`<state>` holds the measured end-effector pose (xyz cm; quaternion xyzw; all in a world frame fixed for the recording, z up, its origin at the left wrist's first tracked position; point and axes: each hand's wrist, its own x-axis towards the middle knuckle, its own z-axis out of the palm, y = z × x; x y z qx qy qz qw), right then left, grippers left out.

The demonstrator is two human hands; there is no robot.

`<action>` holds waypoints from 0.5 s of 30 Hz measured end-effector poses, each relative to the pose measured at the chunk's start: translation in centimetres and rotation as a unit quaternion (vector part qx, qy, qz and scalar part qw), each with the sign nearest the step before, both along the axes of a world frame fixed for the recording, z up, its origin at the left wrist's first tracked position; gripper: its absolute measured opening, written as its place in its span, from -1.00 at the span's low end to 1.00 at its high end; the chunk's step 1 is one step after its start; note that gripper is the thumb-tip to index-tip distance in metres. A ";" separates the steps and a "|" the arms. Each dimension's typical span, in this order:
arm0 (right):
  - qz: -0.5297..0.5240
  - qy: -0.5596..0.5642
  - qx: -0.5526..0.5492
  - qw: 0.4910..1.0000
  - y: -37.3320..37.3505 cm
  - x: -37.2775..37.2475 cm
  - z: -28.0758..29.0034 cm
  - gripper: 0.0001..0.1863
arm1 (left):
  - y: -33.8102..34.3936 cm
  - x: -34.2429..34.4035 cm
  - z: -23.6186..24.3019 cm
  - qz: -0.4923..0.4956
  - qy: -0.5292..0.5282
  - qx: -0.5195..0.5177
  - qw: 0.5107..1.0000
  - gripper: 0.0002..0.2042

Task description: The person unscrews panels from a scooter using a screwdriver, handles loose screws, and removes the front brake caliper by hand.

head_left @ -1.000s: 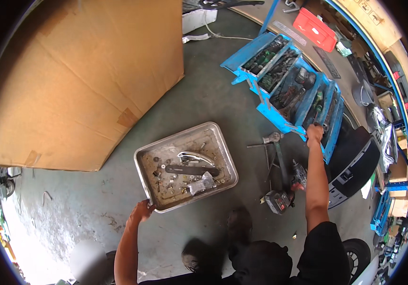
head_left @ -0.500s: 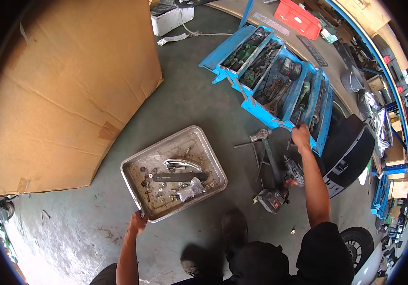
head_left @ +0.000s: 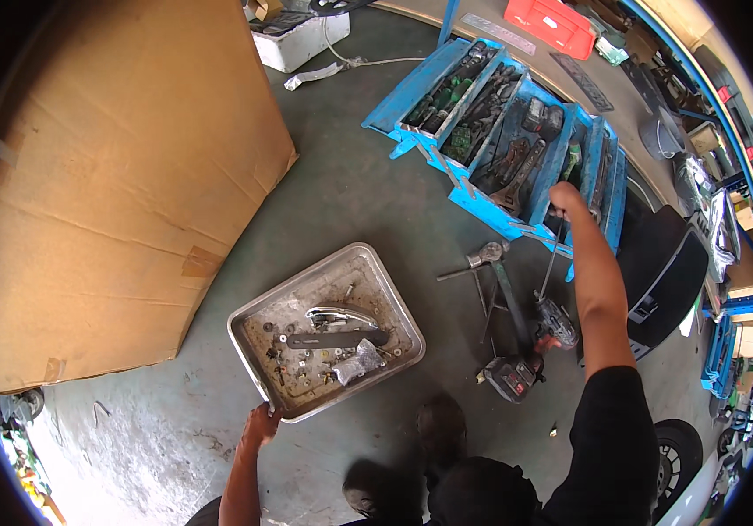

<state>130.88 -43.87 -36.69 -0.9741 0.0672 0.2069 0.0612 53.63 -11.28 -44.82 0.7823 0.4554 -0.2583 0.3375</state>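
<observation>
My left hand (head_left: 261,424) is closed on the near-left corner of a metal tray (head_left: 240,346) on the floor. In the tray lie a dark flat bar (head_left: 331,339), a curved shiny handle-like part (head_left: 341,313), a small clear plastic bag (head_left: 359,362) and scattered small hardware. My right hand (head_left: 566,200) is closed over the near end of an opened blue toolbox (head_left: 479,203). From its fist a long thin metal-shafted tool (head_left: 550,267) points down; the fingers hide its handle. Wrenches, green-handled tools and other hand tools fill the toolbox trays.
Below the toolbox lie a hammer (head_left: 503,285), a cordless power tool (head_left: 557,322) and a battery-like block (head_left: 511,377). A large cardboard box (head_left: 131,193) stands at left. A black panel (head_left: 661,280) lies at right, near a wheel (head_left: 678,465). A red bin (head_left: 551,28) sits farther back.
My right hand has moved up and away over the toolbox trays, and more of the thin shaft shows below it. The left hand stays on the tray corner. The view has shifted slightly.
</observation>
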 end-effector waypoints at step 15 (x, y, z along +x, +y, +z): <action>-0.136 -0.092 0.064 0.984 4.1 -2.0 -2.8 -0.25 | 0.2 -1.0 1.3 -0.008 0.040 -0.020 0.999 -0.56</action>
